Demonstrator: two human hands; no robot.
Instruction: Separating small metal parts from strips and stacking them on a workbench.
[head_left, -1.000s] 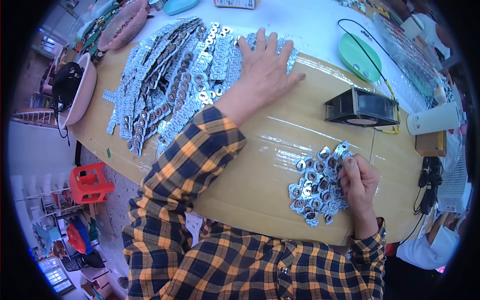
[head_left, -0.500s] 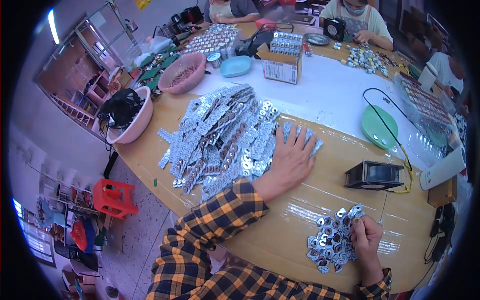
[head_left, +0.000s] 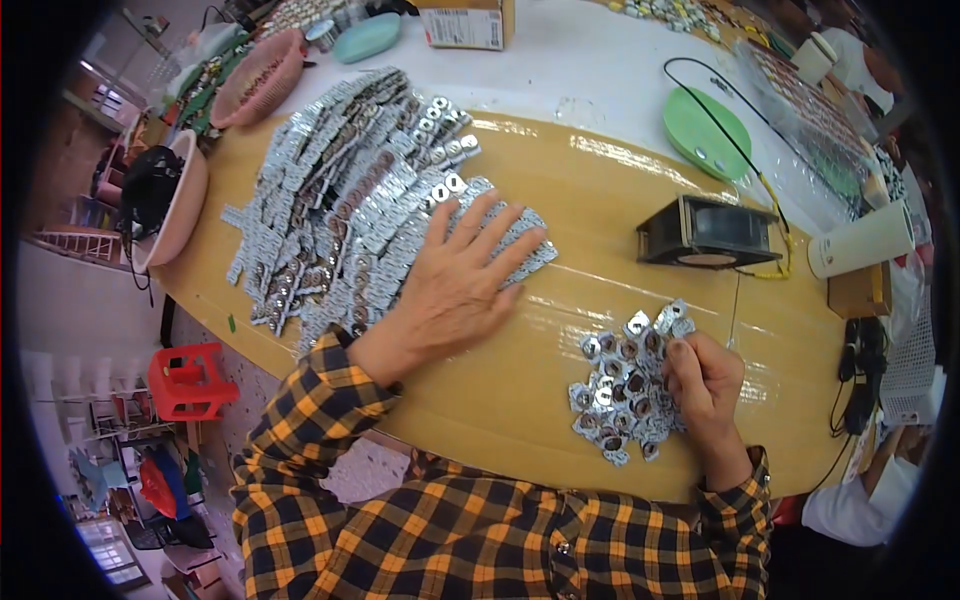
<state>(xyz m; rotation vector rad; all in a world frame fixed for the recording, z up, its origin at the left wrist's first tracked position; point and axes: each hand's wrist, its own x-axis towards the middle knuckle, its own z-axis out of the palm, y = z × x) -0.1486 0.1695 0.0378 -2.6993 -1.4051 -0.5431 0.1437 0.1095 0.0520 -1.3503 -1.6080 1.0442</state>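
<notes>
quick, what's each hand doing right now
Left hand: open, fingers spread flat on the big pile of silver metal pieces.
Right hand: curled, fingertips on the small cluster of metal pieces.

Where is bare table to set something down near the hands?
Bare wood lies between the left hand and the small pile of metal pieces under the right hand, and ahead toward the black fan. The big metal heap crowds the left side.

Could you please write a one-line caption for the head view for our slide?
Left hand spread flat on a large pile of silver metal pieces; right hand on a smaller cluster.
</notes>
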